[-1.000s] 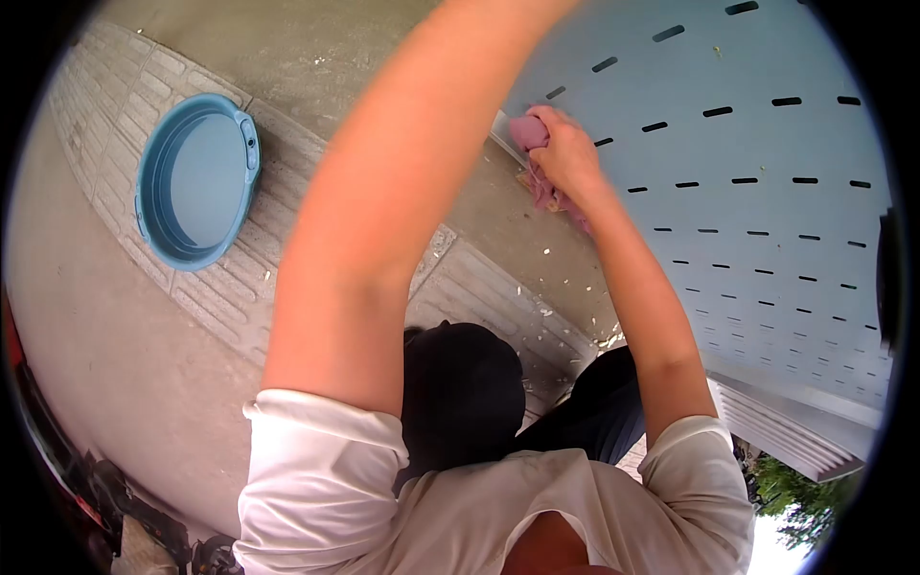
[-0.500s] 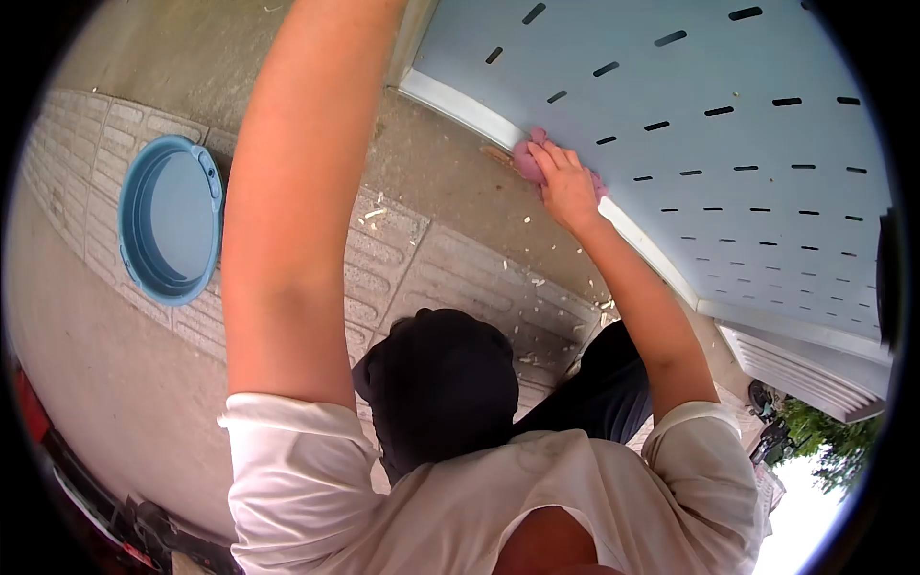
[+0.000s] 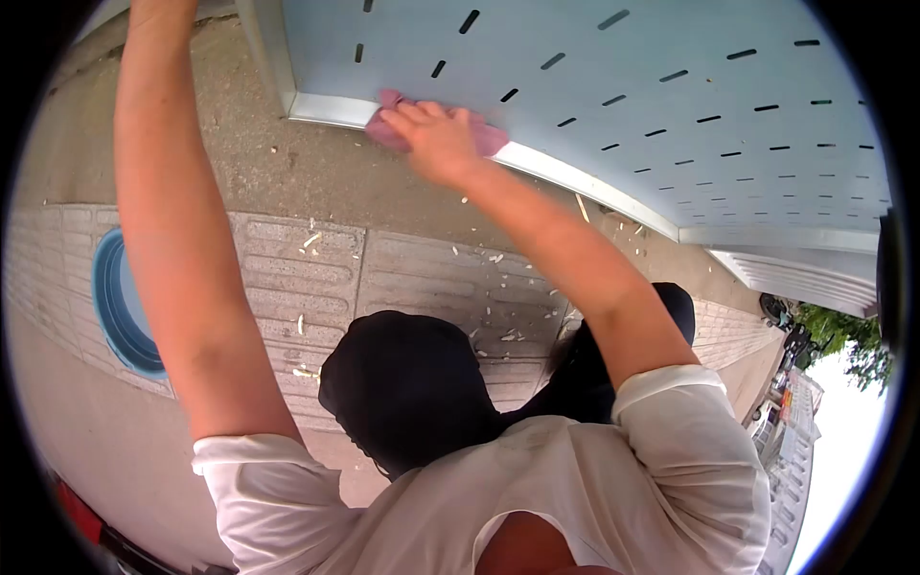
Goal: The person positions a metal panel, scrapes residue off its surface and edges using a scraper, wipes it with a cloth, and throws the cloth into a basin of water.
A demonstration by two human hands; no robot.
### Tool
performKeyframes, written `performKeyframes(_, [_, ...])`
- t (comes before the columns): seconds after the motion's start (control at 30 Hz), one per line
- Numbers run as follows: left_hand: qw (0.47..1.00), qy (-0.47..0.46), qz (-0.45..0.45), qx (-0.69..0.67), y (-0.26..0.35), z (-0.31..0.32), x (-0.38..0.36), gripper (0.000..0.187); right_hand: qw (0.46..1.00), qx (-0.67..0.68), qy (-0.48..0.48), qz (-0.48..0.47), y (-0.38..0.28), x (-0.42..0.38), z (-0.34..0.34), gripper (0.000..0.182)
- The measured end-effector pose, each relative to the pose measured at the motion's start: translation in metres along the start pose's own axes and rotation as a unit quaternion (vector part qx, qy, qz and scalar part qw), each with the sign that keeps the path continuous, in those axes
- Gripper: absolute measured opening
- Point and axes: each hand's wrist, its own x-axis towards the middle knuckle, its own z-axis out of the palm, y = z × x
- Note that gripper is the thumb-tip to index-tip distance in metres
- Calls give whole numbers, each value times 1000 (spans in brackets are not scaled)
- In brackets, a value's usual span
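Note:
My right hand [image 3: 443, 142] presses a crumpled pink cloth [image 3: 489, 140] against the white bottom edge [image 3: 561, 174] of a light blue panel [image 3: 594, 62] with rows of slots. Its fingers curl over the cloth, which spreads out on both sides of them. My left arm [image 3: 168, 192] reaches up past the top left of the view, so the left hand is out of sight. A blue plastic basin [image 3: 113, 307] stands on the paving, partly hidden behind that arm.
Paving slabs [image 3: 297, 278] and bare concrete [image 3: 326, 172] run below the panel, strewn with pale chips [image 3: 311, 241]. My bent knee [image 3: 407, 383], in dark trousers, is in the middle. Parked vehicles and greenery [image 3: 843, 340] show at the far right.
My right hand and the cloth have moved left along the white edge, towards the panel's corner. The view has shifted, and my left arm now covers more of the basin.

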Motion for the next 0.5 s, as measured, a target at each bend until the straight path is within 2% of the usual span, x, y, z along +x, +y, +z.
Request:
performKeyframes(0.07, [996, 3, 60, 73, -14, 1, 11, 30, 996, -43, 74, 14, -15, 5, 22, 60])
performKeyframes(0.13, [971, 18, 214, 108, -41, -6, 21, 25, 998, -43, 41, -22, 7, -11, 20, 59])
performKeyframes(0.2, [976, 0, 197, 92, -36, -2, 26, 35, 998, -45, 23, -41, 40, -26, 13, 56])
performKeyframes(0.27, [996, -82, -1, 25, -23, -5, 18, 69, 999, -39, 1, -37, 74, -55, 20, 53])
performKeyframes(0.33, [994, -80, -28, 67, -27, -9, 21, 70, 998, -50, -7, -40, 113, -88, 22, 54])
performKeyframes(0.37, [955, -70, 164, 235, -62, -16, 37, 25, 998, -54, -12, -41, 133, -107, 23, 55])
performKeyframes(0.5, [963, -88, 41, 253, -90, -22, 57, 27, 994, -81, -61, -39, 215, -179, 19, 58])
